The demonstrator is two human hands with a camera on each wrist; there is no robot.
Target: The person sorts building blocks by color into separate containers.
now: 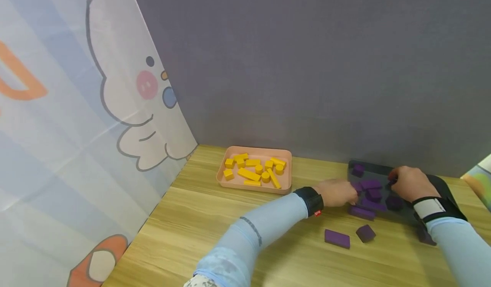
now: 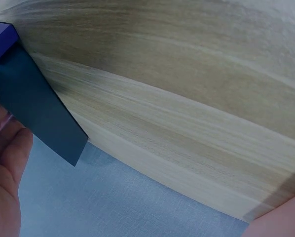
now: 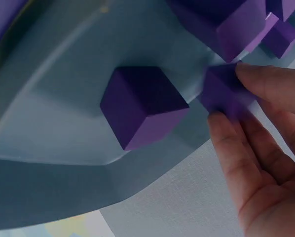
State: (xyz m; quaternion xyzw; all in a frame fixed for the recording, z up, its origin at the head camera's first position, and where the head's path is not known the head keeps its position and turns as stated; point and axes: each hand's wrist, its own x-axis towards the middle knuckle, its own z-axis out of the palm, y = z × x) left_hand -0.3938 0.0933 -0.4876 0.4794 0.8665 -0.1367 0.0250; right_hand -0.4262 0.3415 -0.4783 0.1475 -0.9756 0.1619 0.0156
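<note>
My right hand (image 1: 415,185) pinches a small purple block (image 3: 225,94) between thumb and fingers, over the far right part of a dark tray (image 1: 412,216). Beside that block, a purple cube-like block (image 3: 142,106) lies in the tray. More purple blocks (image 1: 371,184) are grouped in its left half, between the hands. My left hand (image 1: 335,192) is at the tray's left side, its fingertips close to the blocks there. The left wrist view catches only part of its bent fingers (image 2: 17,153) by the tray's outer wall; I cannot tell what they hold.
Outside the tray, a purple flat block (image 1: 337,239), a purple cube (image 1: 365,233) and other purple pieces lie on the wooden table (image 1: 215,218). A pink tray (image 1: 287,184) of yellow blocks (image 1: 249,175) stands left of my hands. A grey panel (image 1: 307,65) rises behind.
</note>
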